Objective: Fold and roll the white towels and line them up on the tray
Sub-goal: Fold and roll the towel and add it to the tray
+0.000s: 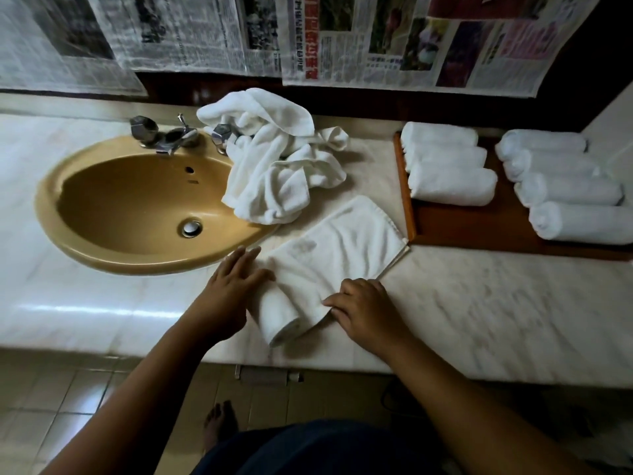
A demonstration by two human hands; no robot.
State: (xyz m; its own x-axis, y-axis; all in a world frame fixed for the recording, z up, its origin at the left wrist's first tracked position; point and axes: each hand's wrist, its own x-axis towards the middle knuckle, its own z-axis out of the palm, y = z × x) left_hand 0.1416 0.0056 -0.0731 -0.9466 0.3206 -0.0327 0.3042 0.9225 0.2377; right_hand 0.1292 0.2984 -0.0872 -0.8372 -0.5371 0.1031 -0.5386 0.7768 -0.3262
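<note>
1. Head view, lower centre: we see the towel (pixel 329 255) half rolled on the counter (pixel 479 303), its flat end pointing toward the tray (pixel 479 224).
2. The left hand (pixel 236 286) lies released, fingers straight against the roll's end, probably to keep it even.
3. The right hand (pixel 366 310) curls its fingers onto the rolled edge, grasping it so the roll stays tight.
4. At right, seven rolled towels (pixel 445 166) sit on the tray in two columns. The left column's near end is bare, which we judge to be the next slot.
5. Upper centre, a loose pile (pixel 274 159) waits beside the sink (pixel 137 200).
</note>
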